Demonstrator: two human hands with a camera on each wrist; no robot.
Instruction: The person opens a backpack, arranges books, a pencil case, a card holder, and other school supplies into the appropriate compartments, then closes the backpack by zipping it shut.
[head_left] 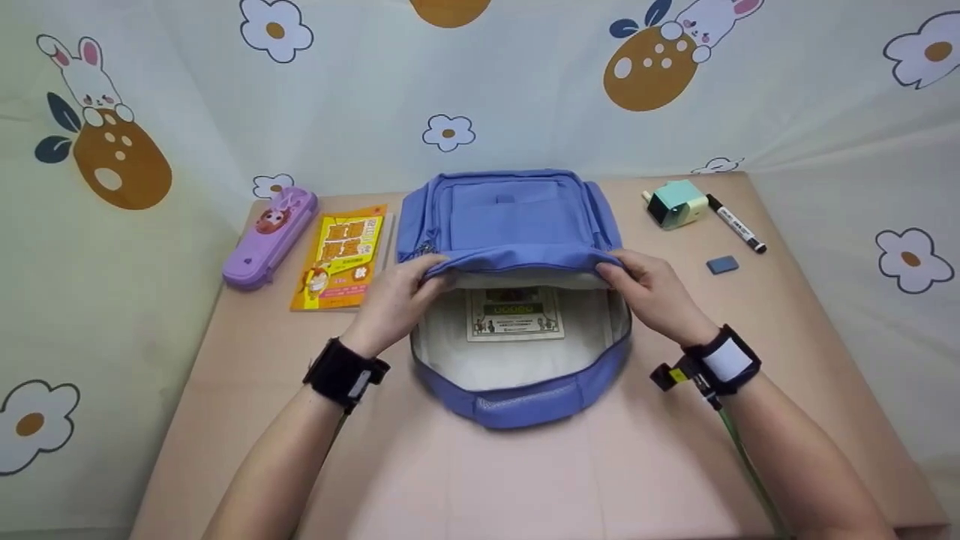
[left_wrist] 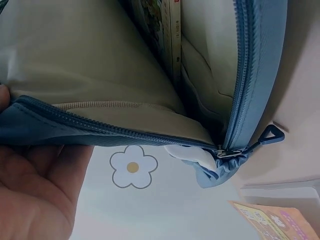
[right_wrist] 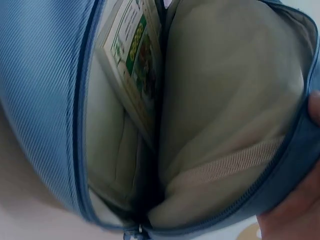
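Observation:
A blue backpack lies on the table with its zipped main compartment held wide. My left hand pinches the edge of the raised flap at its left side. On the opposite side, my right hand pinches the same flap edge between thumb and fingers. Inside, against the pale lining, sits a book with a green band on its cover; the flap hides its upper part in the head view. In the left wrist view a zipper pull hangs at the corner of the opening.
Left of the backpack lie an orange-and-yellow book and a purple pencil case. To its right are a mint-green pencil sharpener, a marker and a small blue eraser. A patterned curtain rises behind the table.

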